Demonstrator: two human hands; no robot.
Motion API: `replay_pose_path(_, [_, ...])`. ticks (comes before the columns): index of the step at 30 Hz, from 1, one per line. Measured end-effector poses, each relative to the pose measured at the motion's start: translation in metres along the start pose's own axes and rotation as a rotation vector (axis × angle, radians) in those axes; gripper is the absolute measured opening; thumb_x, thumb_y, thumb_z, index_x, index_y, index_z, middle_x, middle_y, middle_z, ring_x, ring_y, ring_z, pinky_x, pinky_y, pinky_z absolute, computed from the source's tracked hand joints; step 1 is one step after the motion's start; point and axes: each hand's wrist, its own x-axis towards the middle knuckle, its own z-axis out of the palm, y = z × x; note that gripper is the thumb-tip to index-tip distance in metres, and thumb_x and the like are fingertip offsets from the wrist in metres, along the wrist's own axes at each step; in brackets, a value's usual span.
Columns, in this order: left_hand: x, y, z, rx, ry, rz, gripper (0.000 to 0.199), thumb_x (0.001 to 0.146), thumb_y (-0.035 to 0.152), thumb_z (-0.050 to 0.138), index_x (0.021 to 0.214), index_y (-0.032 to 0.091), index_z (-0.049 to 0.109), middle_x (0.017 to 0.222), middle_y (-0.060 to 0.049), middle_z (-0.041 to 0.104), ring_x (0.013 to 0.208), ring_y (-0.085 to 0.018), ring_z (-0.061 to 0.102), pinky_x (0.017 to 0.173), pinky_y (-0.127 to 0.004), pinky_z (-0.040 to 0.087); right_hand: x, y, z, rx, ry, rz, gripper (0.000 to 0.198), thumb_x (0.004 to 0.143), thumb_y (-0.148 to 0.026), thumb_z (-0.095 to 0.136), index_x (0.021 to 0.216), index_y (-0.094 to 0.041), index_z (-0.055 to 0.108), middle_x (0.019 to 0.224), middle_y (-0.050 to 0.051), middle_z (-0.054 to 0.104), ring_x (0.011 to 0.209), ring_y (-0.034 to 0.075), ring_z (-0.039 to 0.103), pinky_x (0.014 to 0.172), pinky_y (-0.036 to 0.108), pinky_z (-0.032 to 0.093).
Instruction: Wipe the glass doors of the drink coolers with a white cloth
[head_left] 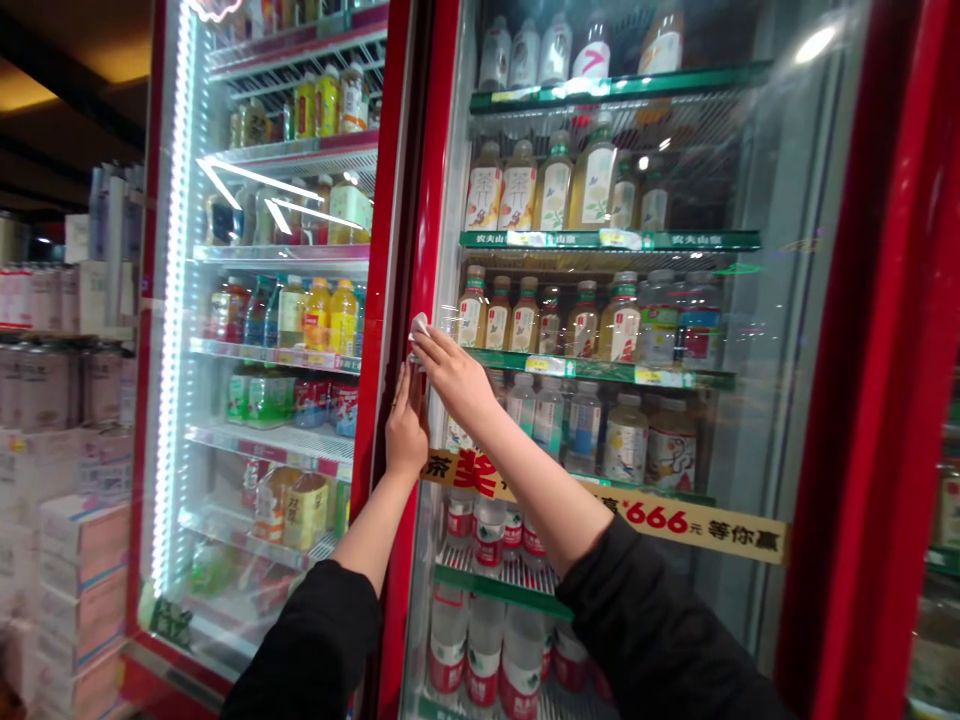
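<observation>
My right hand (456, 378) presses a crumpled white tissue (420, 323) against the red door frame (429, 230) of a glass-fronted drinks fridge. Its fingers point up and left over the tissue, which shows only past the fingertips. Just below and to the left, my left hand (407, 430) lies against the dark edge between two fridge doors, fingers stretched upward. The fingertips of both hands are close together. Behind my right forearm is the glass door (750, 320), with a yellow printed strip (720, 528) across it.
Several bottles of tea (596, 185) and water (521, 650) stand on green-edged shelves behind the glass. A second lit fridge (281, 330) with bottles and cans is on the left. Stacked boxes (79, 560) stand at the far left. Another red frame (892, 400) rises at the right.
</observation>
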Motion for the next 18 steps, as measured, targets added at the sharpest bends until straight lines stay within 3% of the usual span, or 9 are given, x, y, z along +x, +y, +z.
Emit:
replay_pose_path(4, [0.003, 0.007, -0.002, -0.012, -0.007, 0.046, 0.065, 0.115, 0.019, 0.033, 0.178, 0.032, 0.029, 0.183, -0.002, 0.036, 0.171, -0.018, 0.03, 0.142, -0.042, 0.029, -0.025, 0.025, -0.016, -0.06, 0.051, 0.013, 0.054, 0.109, -0.004, 0.044, 0.16, -0.011, 0.061, 0.171, 0.012, 0.056, 0.166, 0.027, 0.044, 0.137, 0.045, 0.045])
replay_pose_path(7, [0.003, 0.01, -0.002, -0.012, -0.001, 0.053, 0.065, 0.116, 0.02, 0.035, 0.179, 0.033, 0.028, 0.183, -0.002, 0.035, 0.171, -0.018, 0.03, 0.141, -0.041, 0.03, -0.023, 0.027, -0.017, -0.076, 0.105, 0.078, 0.055, 0.109, -0.004, 0.043, 0.16, -0.012, 0.061, 0.171, 0.012, 0.056, 0.166, 0.028, 0.044, 0.137, 0.048, 0.045])
replay_pose_path(13, [0.002, 0.015, -0.005, -0.03, -0.017, -0.008, 0.065, 0.114, 0.017, 0.033, 0.177, 0.031, 0.033, 0.183, -0.001, 0.035, 0.171, -0.017, 0.029, 0.142, -0.04, 0.028, -0.035, 0.006, -0.007, -0.045, -0.036, -0.003, 0.05, 0.113, -0.012, 0.045, 0.158, -0.021, 0.065, 0.17, 0.005, 0.058, 0.166, 0.022, 0.044, 0.138, 0.038, 0.042])
replay_pose_path(18, [0.008, 0.023, -0.011, -0.012, -0.079, -0.052, 0.064, 0.113, 0.02, 0.036, 0.177, 0.028, 0.033, 0.185, -0.003, 0.033, 0.172, -0.018, 0.027, 0.142, -0.04, 0.026, -0.059, 0.026, -0.024, -0.01, -0.022, 0.008, 0.052, 0.11, -0.007, 0.048, 0.159, -0.017, 0.064, 0.171, 0.009, 0.056, 0.166, 0.026, 0.043, 0.138, 0.048, 0.043])
